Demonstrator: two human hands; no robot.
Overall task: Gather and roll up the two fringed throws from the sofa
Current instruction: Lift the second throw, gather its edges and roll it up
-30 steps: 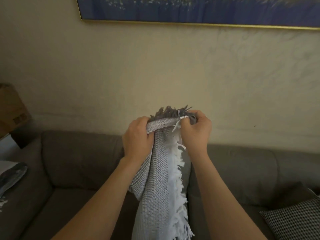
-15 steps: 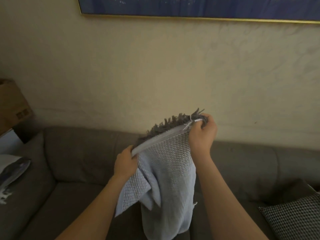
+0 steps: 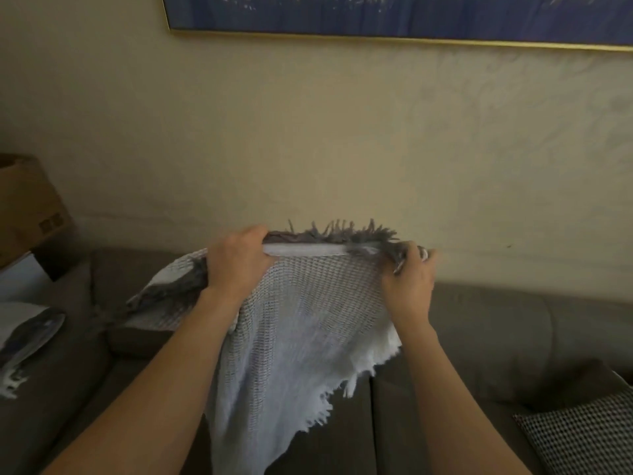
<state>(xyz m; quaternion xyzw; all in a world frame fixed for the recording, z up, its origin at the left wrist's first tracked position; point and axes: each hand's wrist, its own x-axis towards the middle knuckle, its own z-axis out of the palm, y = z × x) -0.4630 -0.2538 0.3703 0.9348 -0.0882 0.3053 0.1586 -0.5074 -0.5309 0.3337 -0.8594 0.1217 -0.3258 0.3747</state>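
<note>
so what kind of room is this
Most likely a home living room: a grey sofa against a plain wall, a framed picture hung above it, and a checked cushion at the sofa's right end.

free: sofa seat [image 3: 337, 452] between hanging throw [image 3: 291, 337] and checked cushion [image 3: 582, 437] | blocked: cardboard box [image 3: 27, 207] far left, wall [image 3: 342, 149] behind

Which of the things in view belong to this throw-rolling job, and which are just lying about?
Job: white fringed throw and grey fringed throw, held up together by left hand and right hand; sofa.
Lying about: houndstooth cushion; cardboard box; framed blue picture.
</note>
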